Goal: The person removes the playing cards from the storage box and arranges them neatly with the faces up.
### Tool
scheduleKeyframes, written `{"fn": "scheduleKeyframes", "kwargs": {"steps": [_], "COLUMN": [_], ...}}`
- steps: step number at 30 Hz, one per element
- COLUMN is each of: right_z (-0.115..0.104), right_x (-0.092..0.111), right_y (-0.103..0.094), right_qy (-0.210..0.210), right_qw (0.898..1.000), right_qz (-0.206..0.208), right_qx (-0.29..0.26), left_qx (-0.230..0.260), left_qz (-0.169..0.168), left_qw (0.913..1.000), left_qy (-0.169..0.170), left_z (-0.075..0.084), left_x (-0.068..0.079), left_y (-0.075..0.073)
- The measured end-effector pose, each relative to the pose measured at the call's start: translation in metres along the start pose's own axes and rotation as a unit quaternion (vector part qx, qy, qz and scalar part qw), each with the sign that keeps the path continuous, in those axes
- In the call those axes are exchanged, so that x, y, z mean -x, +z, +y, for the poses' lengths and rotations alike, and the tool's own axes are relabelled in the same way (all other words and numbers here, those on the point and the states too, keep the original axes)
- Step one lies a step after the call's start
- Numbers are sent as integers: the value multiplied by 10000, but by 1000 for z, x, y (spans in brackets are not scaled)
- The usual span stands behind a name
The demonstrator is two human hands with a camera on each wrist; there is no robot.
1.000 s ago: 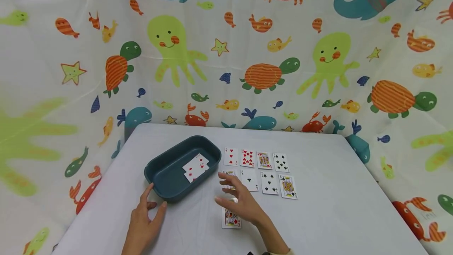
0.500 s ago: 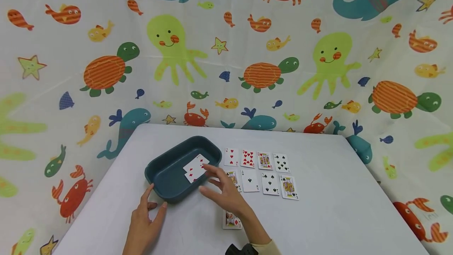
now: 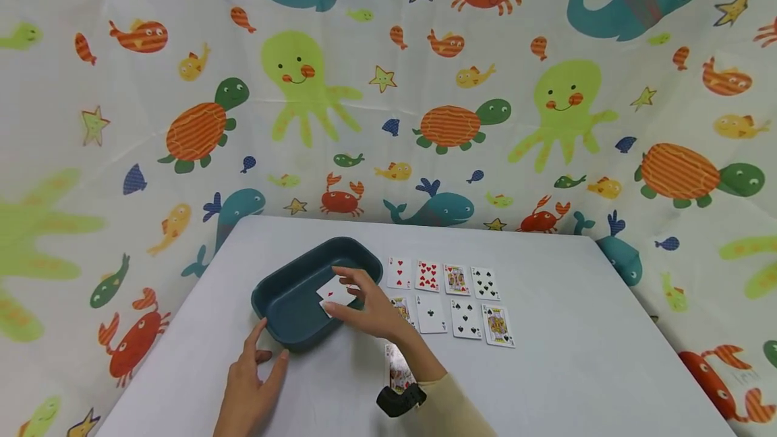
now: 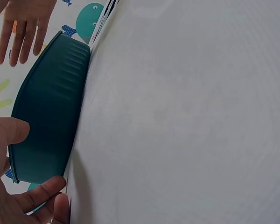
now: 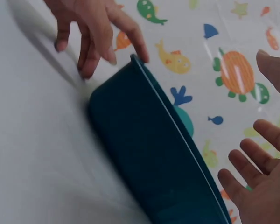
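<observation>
My right hand point(image 3: 367, 305) hangs over the dark teal bin point(image 3: 282, 332), fingers spread and gently bent. Beneath its fingertips white playing cards point(image 3: 330, 290) with red marks lie in the bin, partly hidden by the hand. The right wrist view shows this hand point(image 5: 259, 172) beside the bin's long wall, nothing between thumb and fingers. My left hand point(image 3: 251, 383) rests at the bin's near left corner, index fingertip at the rim and thumb against the near end. In the left wrist view its thumb overlaps the bin's wall point(image 4: 51, 107).
Two rows of face-up cards, among them the ace of clubs point(image 3: 432, 314) and a king of spades point(image 3: 498, 325), lie right of the bin. A face-up card pile point(image 3: 397, 366) sits under my right forearm. A sea-animal curtain point(image 3: 388, 106) hangs behind the white table point(image 3: 577, 369).
My right hand has moved left and forward, from above the card pile and lower row to over the cards in the bin. The left hand has stayed at the bin's corner.
</observation>
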State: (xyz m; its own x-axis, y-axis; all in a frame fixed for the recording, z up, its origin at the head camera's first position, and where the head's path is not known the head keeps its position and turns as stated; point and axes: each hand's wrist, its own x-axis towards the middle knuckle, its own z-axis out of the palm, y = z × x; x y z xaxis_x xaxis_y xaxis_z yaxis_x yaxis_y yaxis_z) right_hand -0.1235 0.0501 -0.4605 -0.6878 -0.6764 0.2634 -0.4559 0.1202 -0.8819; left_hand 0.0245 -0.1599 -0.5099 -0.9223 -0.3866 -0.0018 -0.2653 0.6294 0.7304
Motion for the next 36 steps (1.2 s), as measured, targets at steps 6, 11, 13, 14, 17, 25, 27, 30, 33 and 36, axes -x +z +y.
{"fn": "scheduleKeyframes", "kwargs": {"steps": [6,11,13,14,17,25,27,30,33,36], "right_z": [3,7,9,10,14,16,17,19,20,19], "right_x": [-24,-40,-45,-47,-55,-72,-75,-79,-83,-87], "right_y": [-10,-12,-11,-10,-7,-1,0,2,5,10], "right_qy": [50,275,360,395,485,1017,1148,1330,1438,1527], "right_qw": [9964,9889,9853,9832,9748,9514,9441,9319,9188,9060], "right_qz": [-543,-873,-935,-949,-1039,-1502,-1603,-1710,-1746,-1732], "right_qx": [652,1171,1387,1510,1914,2490,2642,2909,3233,3548], "left_qx": [-28,21,24,23,32,51,61,38,39,66], "left_qz": [-30,-51,-56,-60,-66,-96,-77,-66,-75,-88], "left_qw": [10000,10000,10000,10000,10000,9999,9999,9999,10000,9999], "left_qy": [-56,-51,-40,-42,-56,-44,23,75,44,-27], "left_z": [-1,-1,-1,-2,-2,-3,-4,-4,-3,-3], "left_x": [0,-1,-1,-1,-1,-2,-2,-2,-3,-4], "left_y": [0,0,0,0,0,1,1,0,-1,-1]}}
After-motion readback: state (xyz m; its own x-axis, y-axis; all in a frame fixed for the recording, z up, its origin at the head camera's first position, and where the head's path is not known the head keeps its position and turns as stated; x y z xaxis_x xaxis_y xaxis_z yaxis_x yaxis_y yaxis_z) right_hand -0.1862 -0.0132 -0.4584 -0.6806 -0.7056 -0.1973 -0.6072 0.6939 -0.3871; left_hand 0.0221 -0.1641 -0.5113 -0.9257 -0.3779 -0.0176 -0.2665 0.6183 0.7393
